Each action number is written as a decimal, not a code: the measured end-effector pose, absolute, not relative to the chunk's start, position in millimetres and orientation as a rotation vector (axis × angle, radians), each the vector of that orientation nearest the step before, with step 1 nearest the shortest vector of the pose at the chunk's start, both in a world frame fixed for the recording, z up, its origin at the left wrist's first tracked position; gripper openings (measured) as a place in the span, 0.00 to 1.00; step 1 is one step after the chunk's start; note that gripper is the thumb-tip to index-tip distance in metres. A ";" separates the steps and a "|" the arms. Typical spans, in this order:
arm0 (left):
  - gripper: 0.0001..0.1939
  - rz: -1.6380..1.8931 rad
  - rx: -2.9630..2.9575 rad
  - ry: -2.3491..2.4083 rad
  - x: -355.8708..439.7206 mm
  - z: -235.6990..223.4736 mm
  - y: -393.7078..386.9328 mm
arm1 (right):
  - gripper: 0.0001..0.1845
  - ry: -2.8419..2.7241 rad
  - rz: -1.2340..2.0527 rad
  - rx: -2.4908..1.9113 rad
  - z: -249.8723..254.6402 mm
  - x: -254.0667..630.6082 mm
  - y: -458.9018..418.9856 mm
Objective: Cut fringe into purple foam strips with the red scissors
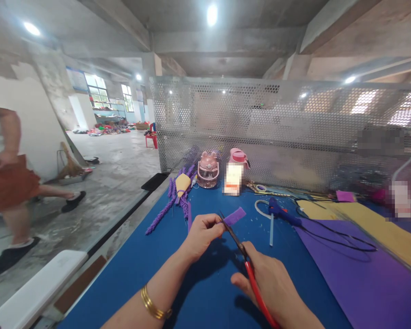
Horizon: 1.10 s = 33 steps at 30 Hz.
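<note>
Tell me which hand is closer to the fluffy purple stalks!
The left hand. It's just to the right of the fluffy purple stalks, pinching a purple strip. The right hand is farther right, holding the scissors.

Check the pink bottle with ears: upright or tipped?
Upright: the pink bottle stands on the blue table, its eared lid on top.

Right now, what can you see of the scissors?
The scissors have dark, metal-looking blades and red handles, partly hidden by the right hand holding them. They slant above the blue table, pointing away and leftward. Their blades are at the purple strip, near the left hand's fingertips. How wide they're open is unclear.
</note>
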<state>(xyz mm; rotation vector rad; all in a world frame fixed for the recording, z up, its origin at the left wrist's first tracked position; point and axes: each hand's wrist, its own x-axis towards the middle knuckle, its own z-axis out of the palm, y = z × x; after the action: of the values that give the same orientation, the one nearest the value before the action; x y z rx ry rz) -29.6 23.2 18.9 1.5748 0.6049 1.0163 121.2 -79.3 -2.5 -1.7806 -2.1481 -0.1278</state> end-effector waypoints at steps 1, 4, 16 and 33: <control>0.11 1.012 1.579 0.609 -29.5 18.8 23.2 | 0.26 -2.149 -0.126 -1.786 -2.5 121.2 -79.2; 0.11 1.004 1.582 0.618 -29.4 18.8 23.1 | 0.28 -2.151 -0.135 -1.772 -3.8 121.9 -78.9; 0.12 0.992 1.547 0.606 -28.7 17.8 23.5 | 0.34 -2.099 -0.014 -1.754 -3.6 124.6 -78.4; 0.13 0.942 1.470 0.678 -28.8 20.0 21.5 | 0.33 -1.867 0.690 -1.413 9.2 122.0 -80.6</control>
<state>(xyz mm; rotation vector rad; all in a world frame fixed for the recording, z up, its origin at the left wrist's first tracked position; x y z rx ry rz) -28.8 21.5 20.0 1.4697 0.6779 0.9421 122.0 -80.6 9.2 -1.4125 -1.8673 0.6896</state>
